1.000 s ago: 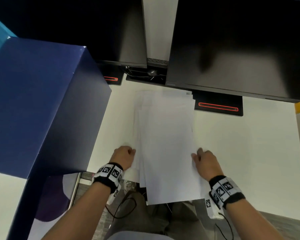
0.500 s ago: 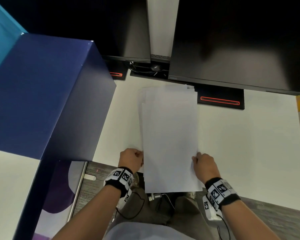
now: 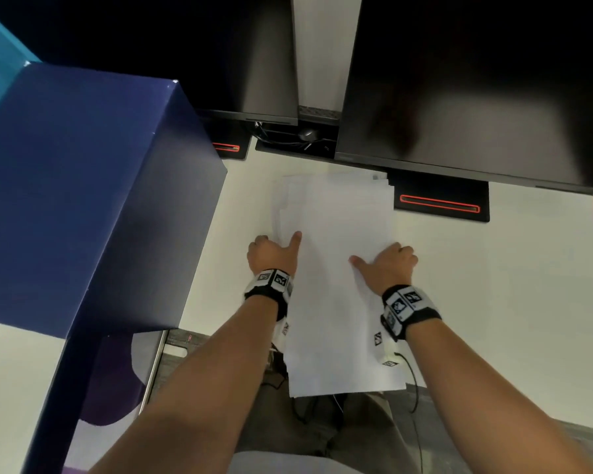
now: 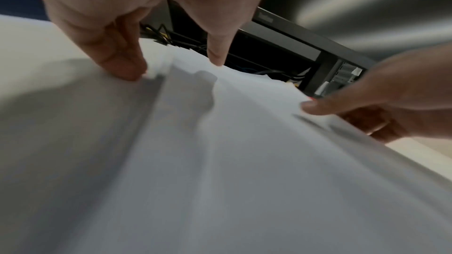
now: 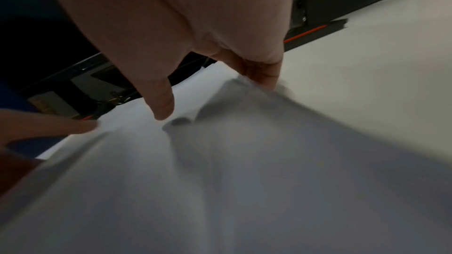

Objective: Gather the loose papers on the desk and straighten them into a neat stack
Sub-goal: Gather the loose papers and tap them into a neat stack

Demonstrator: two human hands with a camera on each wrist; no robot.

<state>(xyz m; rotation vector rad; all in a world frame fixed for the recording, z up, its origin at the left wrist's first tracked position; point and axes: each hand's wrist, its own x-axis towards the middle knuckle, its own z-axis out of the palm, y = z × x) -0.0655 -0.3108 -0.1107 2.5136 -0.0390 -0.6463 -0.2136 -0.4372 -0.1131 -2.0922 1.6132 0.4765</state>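
So, one pile of plain white paper sheets (image 3: 336,268) is seen lying lengthwise on the white desk top (image 3: 493,285), with its near end hanging off the desk's front edge over the lap. The sheet count can't be told, but several staggered edges are fanned out at the far end and along the left side, so it's not squared up.

Two hands are counted, one at each long edge, about halfway along the pile. The left hand (image 3: 271,256) is clamped onto the left edge: thumb laid flat on the top sheet, fingers (image 4: 117,59) curled down against the side of the pile, as shown in the left wrist view. The right hand (image 3: 389,266) grips the right edge the same way, thumb on top pointing inward, fingers (image 5: 261,72) tucked down at the paper's edge.

Two black monitors are seen beyond the grip, the right monitor (image 3: 476,90) and the left monitor (image 3: 220,53), each on a black base with a red stripe. The right monitor base (image 3: 442,203) is just beside the pile's far right corner. A big dark blue box (image 3: 83,200) is parked left of the left hand, with only a narrow strip of bare desk between them. Right of the right hand a wide stretch of bare desk is seen.
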